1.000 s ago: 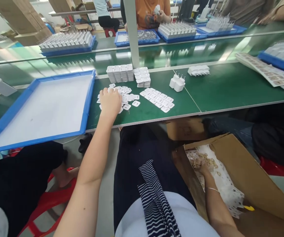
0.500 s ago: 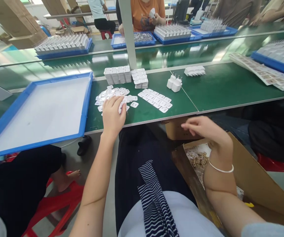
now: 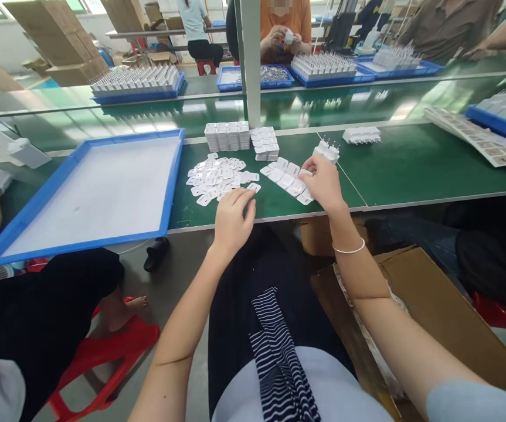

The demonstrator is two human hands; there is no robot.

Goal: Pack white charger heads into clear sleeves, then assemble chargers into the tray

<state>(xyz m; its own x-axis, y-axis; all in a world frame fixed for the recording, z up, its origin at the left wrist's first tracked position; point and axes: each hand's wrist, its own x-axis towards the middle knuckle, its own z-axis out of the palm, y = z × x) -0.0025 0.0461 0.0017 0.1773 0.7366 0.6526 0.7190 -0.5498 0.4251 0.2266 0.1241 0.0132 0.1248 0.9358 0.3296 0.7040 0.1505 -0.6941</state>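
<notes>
My left hand (image 3: pixel 234 220) is over the front of the green table, at the lower right edge of a loose pile of small white pieces (image 3: pixel 217 174). Its fingertips are by one single white piece (image 3: pixel 254 187); its thumb is apart from the fingers. My right hand (image 3: pixel 324 183) has thumb and fingertips pinched at the right side of a flat set of white squares (image 3: pixel 287 177); what is between them is too small to make out. White plugs with pins (image 3: pixel 327 150) stand just behind it. Stacks of white pieces (image 3: pixel 227 136) (image 3: pixel 265 142) rise behind the pile.
A blue-rimmed white tray (image 3: pixel 165 202) lies at the left. More white plugs (image 3: pixel 362 135) lie at the back right, near flat sheets (image 3: pixel 484 140). A pale post (image 3: pixel 253 64) stands behind the stacks. An open cardboard box (image 3: pixel 437 305) is below on the right. People sit across the table.
My right hand has moved up from below the table edge onto the flat white set. My left hand has drawn back from the pile toward its lower right edge. The view has shifted slightly.
</notes>
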